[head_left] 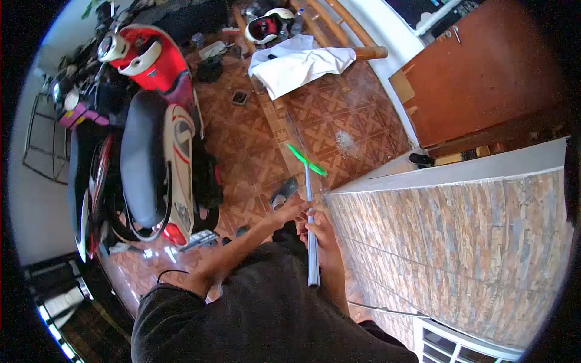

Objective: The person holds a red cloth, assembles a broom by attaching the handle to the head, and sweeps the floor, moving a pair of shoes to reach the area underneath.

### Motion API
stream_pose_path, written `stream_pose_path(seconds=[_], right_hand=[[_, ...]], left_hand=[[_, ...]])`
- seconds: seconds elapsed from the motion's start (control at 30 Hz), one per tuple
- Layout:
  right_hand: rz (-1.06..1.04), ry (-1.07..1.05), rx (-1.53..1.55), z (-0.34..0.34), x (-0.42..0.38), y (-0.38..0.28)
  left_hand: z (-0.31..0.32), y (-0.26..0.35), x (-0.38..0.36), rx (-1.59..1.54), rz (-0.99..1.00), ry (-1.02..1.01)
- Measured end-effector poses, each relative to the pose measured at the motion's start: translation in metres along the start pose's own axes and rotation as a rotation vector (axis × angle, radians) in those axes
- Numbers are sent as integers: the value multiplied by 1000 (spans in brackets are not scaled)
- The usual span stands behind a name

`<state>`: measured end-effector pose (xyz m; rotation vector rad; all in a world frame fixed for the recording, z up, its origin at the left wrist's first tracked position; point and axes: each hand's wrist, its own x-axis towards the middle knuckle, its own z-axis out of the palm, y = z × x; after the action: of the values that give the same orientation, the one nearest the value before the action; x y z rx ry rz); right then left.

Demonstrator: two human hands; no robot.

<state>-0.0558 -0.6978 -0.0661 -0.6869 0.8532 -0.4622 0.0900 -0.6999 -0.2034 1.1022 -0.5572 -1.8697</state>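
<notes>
A long grey pole [313,260] slants down and forward from my chest to a thin bright green crosspiece [307,161] at floor level. It looks like a floor squeegee or a broom; the crosspiece's underside is hidden. My left hand [293,210] reaches across and closes over the pole lower down. Just above it along the shaft, my right hand [322,232] is wrapped round the pole, thumb on top. A patch of scattered whitish bits [346,144] lies on the brown patterned tiles [242,139], right of the green crosspiece and apart from it.
A red and white scooter [181,151] stands at left beside another motorbike [97,175]. Ahead, a white cloth [302,63] drapes over a bamboo bench [370,53] near a helmet [264,29]. A low stone-patterned wall [448,236] runs along my right, with a brown door [478,72] beyond.
</notes>
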Motion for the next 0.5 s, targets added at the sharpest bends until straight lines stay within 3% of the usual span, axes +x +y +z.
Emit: stream_pose_path(seconds=[0.1,0.17,0.23,0.37,0.5], right_hand=[[7,0,7,-15,57,-48],[15,19,52,-37,100,-77],[-6,1,63,-55,129,-108],[-75,51,149,-65,171,-176],[-180,174,258,-77,208,-209]], left_hand=[[-9,58,49,-12,-70,-27],[-19,86,99,144,67,-41],[-2,142,115,9,-120,-84],[19,197,184,-88,-92,43],[8,227,259,-129,-122,-61]])
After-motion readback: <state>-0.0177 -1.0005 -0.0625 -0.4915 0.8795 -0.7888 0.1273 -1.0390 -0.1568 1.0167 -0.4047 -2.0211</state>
